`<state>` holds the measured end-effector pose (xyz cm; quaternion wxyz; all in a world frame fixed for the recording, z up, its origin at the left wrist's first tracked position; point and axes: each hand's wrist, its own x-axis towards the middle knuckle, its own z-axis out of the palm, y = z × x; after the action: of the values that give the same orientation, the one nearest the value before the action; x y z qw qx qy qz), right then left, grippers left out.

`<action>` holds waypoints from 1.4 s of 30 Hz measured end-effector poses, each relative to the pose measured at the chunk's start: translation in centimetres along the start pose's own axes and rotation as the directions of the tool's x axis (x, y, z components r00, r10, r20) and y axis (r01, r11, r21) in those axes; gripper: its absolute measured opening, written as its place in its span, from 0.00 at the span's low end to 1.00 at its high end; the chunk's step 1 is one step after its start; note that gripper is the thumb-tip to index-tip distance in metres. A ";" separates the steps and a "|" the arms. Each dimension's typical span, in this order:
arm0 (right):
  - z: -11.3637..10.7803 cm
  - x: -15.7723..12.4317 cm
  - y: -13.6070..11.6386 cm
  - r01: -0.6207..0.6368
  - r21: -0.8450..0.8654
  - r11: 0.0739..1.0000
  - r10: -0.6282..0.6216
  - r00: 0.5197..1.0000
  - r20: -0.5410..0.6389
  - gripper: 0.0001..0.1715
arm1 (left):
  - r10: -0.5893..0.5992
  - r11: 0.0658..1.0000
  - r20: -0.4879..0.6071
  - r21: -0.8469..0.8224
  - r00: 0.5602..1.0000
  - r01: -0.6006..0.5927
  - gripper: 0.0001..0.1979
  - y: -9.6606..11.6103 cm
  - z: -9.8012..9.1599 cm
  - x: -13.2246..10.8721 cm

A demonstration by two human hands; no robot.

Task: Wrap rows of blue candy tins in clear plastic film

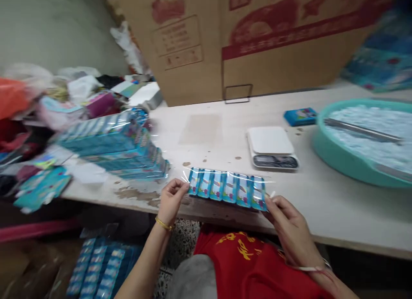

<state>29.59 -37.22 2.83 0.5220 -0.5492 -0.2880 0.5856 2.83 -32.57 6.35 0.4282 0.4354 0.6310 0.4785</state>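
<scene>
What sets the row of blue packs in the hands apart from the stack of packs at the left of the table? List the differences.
1. The row of blue packs is a single layer; the stack of packs is piled several layers high.
2. The row is gripped at its ends by the left hand and right hand; the stack lies untouched.
3. The row sits at the table's near edge; the stack lies farther left.
Both are blue and wrapped in glossy clear film.
</scene>
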 end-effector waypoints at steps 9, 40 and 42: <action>9.5 -2.8 1.5 -0.088 -0.043 0.995 0.098 0.877 0.471 0.26 | -0.092 0.996 -0.435 -0.052 0.896 0.077 0.23 1.9 -11.9 -8.8; 33.0 -0.3 -21.3 0.094 0.089 0.992 -0.128 0.818 0.560 0.15 | 0.307 0.949 -0.450 0.074 0.839 -0.307 0.07 22.9 -27.6 9.3; 33.0 -0.6 -21.4 0.078 0.040 0.996 -0.088 0.837 0.540 0.11 | 0.317 0.945 -0.439 0.077 0.840 -0.317 0.09 22.4 -28.0 10.1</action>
<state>4.66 -23.76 30.11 0.4489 -0.3444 -0.4423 0.6959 -23.39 -25.72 31.92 0.1870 0.4124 0.6318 0.6291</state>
